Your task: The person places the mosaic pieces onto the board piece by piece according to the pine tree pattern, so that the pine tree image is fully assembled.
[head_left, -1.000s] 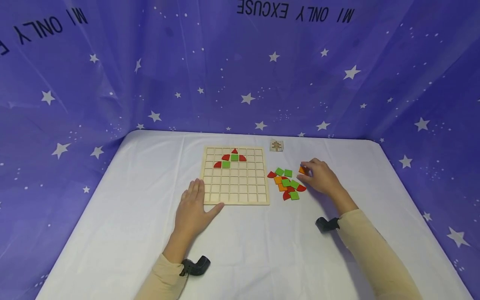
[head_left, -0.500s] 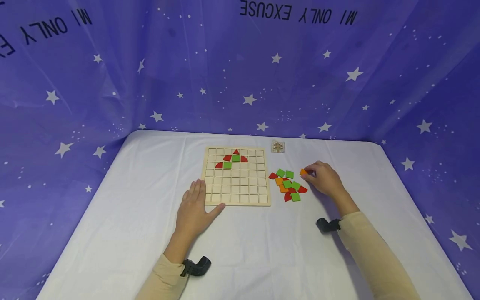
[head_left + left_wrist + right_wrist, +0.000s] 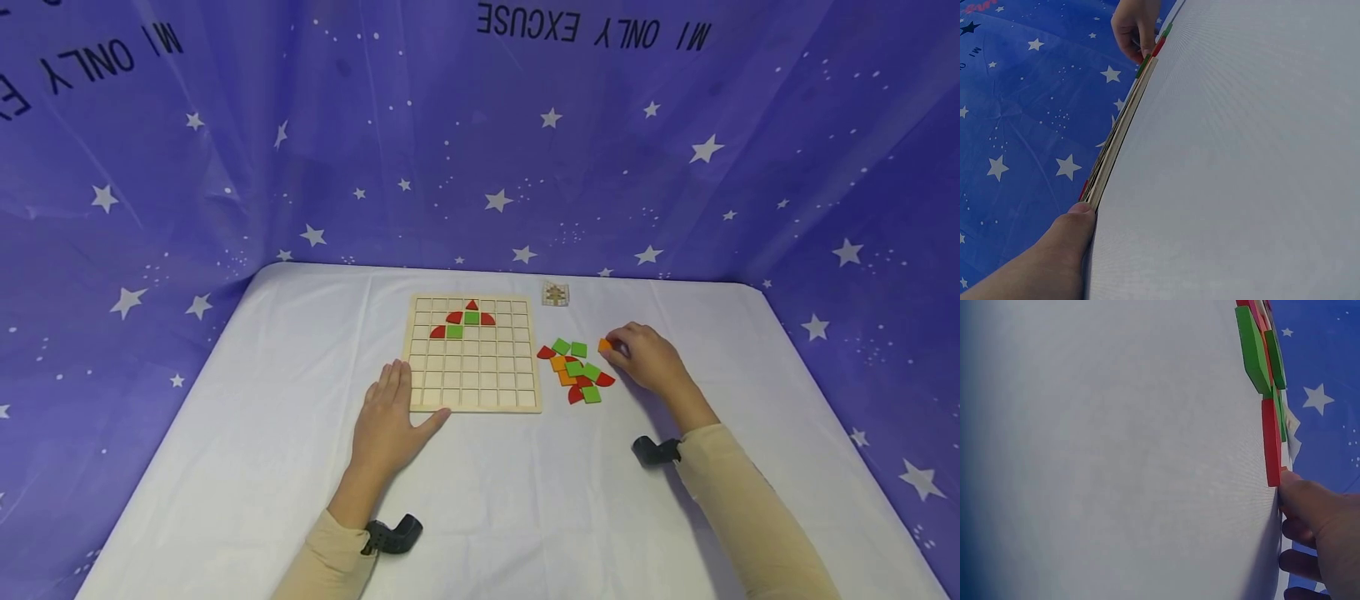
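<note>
A square wooden grid board (image 3: 480,367) lies on the table, with red and green pieces in cells of its upper rows. My left hand (image 3: 386,421) rests against the board's lower left corner, fingers straight along the left edge and thumb on the front edge. To the right of a loose pile, my right hand (image 3: 648,358) pinches an orange square tile (image 3: 604,345) between thumb and fingers. That pile holds several green squares (image 3: 592,395), red quarter-circles (image 3: 606,380) and orange squares (image 3: 558,363). In the right wrist view the orange tile is mostly hidden by the thumb (image 3: 1310,500).
A small card (image 3: 556,294) with a tree-like pattern lies behind the pile, right of the board. White cloth covers the table (image 3: 495,500). A purple star-printed curtain (image 3: 450,150) hangs behind and at both sides.
My right thumb, apart from the fingers before, has closed onto the orange tile, which now shows more fully at the fingertips. My left hand stays at the board's corner; the view has shifted slightly.
</note>
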### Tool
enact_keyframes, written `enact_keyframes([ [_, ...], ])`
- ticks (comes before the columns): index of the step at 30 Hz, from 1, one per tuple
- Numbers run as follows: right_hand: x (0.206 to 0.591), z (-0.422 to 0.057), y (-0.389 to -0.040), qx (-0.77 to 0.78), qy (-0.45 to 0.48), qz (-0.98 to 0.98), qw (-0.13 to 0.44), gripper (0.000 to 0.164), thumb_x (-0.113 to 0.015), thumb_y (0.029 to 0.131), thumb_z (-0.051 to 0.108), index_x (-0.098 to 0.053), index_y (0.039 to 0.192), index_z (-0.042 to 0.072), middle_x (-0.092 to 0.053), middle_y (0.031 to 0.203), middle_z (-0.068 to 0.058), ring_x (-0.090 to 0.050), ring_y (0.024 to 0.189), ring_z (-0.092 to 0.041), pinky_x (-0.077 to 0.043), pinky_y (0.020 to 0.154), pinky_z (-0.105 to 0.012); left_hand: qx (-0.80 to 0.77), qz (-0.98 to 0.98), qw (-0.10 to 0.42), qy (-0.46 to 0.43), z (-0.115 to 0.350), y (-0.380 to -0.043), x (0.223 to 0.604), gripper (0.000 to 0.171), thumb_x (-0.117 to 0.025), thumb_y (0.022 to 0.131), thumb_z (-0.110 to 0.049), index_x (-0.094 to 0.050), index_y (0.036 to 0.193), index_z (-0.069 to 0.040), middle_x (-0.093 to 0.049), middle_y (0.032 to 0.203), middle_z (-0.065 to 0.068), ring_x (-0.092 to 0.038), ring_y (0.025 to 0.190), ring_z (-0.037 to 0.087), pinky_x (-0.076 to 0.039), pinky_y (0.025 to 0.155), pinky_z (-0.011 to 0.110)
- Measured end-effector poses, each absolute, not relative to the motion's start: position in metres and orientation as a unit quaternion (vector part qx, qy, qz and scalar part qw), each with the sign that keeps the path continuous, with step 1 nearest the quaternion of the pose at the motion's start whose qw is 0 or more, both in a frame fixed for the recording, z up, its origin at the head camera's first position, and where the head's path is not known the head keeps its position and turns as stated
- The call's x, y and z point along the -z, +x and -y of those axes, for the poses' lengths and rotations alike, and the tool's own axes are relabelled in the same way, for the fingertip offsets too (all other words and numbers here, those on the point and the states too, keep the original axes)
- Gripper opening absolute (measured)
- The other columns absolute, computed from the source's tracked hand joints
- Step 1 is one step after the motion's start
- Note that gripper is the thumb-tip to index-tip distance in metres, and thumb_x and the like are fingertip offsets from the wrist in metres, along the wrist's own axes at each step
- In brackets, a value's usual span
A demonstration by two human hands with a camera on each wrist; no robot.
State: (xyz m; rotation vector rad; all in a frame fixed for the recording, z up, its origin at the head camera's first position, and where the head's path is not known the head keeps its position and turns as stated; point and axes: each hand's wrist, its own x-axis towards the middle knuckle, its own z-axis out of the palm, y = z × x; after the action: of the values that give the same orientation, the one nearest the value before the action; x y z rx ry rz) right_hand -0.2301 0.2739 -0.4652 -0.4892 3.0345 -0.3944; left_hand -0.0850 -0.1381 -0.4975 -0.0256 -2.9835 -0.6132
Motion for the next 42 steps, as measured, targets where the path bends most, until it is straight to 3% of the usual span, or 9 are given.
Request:
enact_keyframes([
  [15, 0.464, -0.252, -0.242, 0.132, -0.159, -0.978, 0.030, 0.040, -0.057, 0.101, 0.035, -0.063, 0.115, -0.002, -0.063, 0.111, -0.018, -0.060, 0.107, -0.034, -0.049, 0.102, -0.053, 0.203, 0.978, 0.048, -0.002, 0.141, -0.082, 0.498, 0.105, -0.055, 0.087, -0.070, -0.023, 0.155, 0.003, -0.023, 0.163, 0.020, -0.019, 0.153, 0.035, -0.020, 0.124, 0.051],
  [23, 0.451, -0.193, -0.252, 0.144, -0.209, -0.966, 0.042, 0.035, -0.053, 0.103, 0.032, -0.061, 0.121, 0.002, -0.060, 0.114, -0.013, -0.058, 0.107, -0.030, -0.050, 0.102, -0.049, 0.203, 0.978, 0.038, -0.001, 0.142, -0.082, 0.500, 0.106, -0.053, 0.087, -0.072, -0.021, 0.156, 0.001, -0.021, 0.164, 0.018, -0.018, 0.154, 0.033, -0.019, 0.125, 0.049],
  [32, 0.446, -0.118, -0.252, 0.136, -0.299, -0.943, 0.051, 0.037, -0.053, 0.102, 0.040, -0.065, 0.120, 0.009, -0.061, 0.110, -0.004, -0.062, 0.099, -0.020, -0.054, 0.092, -0.040, 0.201, 0.979, 0.029, 0.000, 0.141, -0.084, 0.501, 0.106, -0.052, 0.088, -0.073, -0.019, 0.157, 0.001, -0.019, 0.165, 0.018, -0.016, 0.154, 0.033, -0.018, 0.125, 0.049],
  [42, 0.449, -0.072, -0.250, 0.081, -0.370, -0.925, 0.038, 0.031, -0.054, 0.102, 0.037, -0.069, 0.111, 0.012, -0.063, 0.102, -0.001, -0.063, 0.092, -0.017, -0.055, 0.084, -0.035, 0.201, 0.979, 0.039, -0.005, 0.139, -0.085, 0.496, 0.106, -0.053, 0.087, -0.072, -0.022, 0.156, 0.002, -0.022, 0.164, 0.019, -0.019, 0.154, 0.034, -0.020, 0.124, 0.050],
])
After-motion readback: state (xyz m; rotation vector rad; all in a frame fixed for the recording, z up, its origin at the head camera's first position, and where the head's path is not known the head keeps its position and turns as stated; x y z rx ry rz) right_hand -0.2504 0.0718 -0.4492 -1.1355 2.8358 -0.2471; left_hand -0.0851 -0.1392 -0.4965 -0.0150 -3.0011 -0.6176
